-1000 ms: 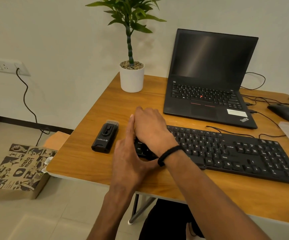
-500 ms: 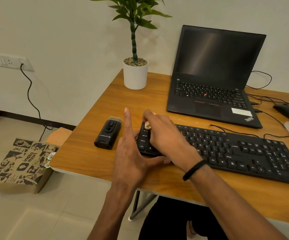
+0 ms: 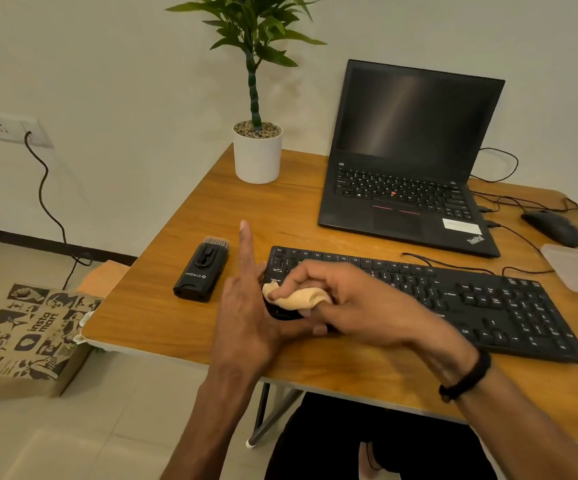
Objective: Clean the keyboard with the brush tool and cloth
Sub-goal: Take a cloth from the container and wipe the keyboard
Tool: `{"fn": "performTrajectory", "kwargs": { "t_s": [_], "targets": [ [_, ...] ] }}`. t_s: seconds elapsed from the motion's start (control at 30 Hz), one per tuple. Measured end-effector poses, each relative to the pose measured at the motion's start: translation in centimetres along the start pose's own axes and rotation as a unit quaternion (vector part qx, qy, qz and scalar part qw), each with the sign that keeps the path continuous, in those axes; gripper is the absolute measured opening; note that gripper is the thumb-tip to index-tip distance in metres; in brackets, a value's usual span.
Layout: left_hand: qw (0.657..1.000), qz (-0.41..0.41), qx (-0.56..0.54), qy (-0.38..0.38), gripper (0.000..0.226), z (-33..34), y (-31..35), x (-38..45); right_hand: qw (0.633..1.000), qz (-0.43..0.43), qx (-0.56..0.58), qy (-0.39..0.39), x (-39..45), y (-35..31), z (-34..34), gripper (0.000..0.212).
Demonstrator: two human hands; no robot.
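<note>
Two hands at the keyboard (image 3: pixel 454 296): right hand (image 3: pixel 346 299) now wiping lower with the gripped cloth (image 3: pixel 298 297), left hand (image 3: pixel 246 306) open, steadying its end.

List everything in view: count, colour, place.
keyboard: one, black, front of desk
cloth: one, peach, on keyboard's left end
brush tool: one, black, left of keyboard
laptop: one, black, open behind keyboard
mouse: one, black, right of laptop
potted plant: one, green, white pot, desk's far edge
desk: one, wooden
paper bag: one, brown printed, on floor
left hand: steadies keyboard's left end
right hand: grip on cloth
</note>
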State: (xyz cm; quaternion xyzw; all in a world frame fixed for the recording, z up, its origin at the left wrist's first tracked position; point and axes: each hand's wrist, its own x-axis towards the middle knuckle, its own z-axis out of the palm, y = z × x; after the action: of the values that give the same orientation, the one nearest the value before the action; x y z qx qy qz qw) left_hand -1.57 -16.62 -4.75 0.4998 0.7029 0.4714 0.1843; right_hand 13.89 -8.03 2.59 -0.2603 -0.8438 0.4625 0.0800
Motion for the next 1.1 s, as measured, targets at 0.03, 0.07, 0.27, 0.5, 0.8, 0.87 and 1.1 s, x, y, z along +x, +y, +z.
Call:
{"fn": "performTrajectory", "kwargs": {
  "t_s": [0.03,0.07,0.27,0.5,0.8,0.87,1.1],
  "targets": [
    [1.000,-0.004,-0.006,-0.003,0.166,0.0,0.1,0.0,1.000,0.006,0.014,-0.006,-0.6,-0.1,-0.9,0.030],
    [1.000,-0.005,-0.008,-0.005,0.166,-0.1,0.2,-0.1,1.000,0.009,0.011,-0.001,-1.2,-0.1,-1.9,0.028],
    [1.000,-0.008,0.014,-0.017,0.162,-0.1,0.7,0.2,0.920,0.112,-0.261,0.270,-5.0,1.8,-7.5,0.033],
    [1.000,-0.010,0.021,-0.015,0.160,-0.1,1.1,0.1,0.819,0.306,-0.404,0.271,-5.3,4.9,-5.6,0.040],
    [0.999,-0.011,0.030,-0.017,0.161,0.1,0.8,0.2,0.873,0.188,-0.351,0.281,1.8,1.1,0.8,0.041],
    [0.999,-0.010,0.031,-0.016,0.161,0.1,0.7,0.1,0.896,0.145,-0.316,0.275,3.4,0.6,1.4,0.044],
    [1.000,-0.007,0.026,-0.010,0.161,-0.1,0.8,0.2,0.931,0.110,-0.127,0.324,-0.3,2.5,-5.2,0.030]
  ]
}}
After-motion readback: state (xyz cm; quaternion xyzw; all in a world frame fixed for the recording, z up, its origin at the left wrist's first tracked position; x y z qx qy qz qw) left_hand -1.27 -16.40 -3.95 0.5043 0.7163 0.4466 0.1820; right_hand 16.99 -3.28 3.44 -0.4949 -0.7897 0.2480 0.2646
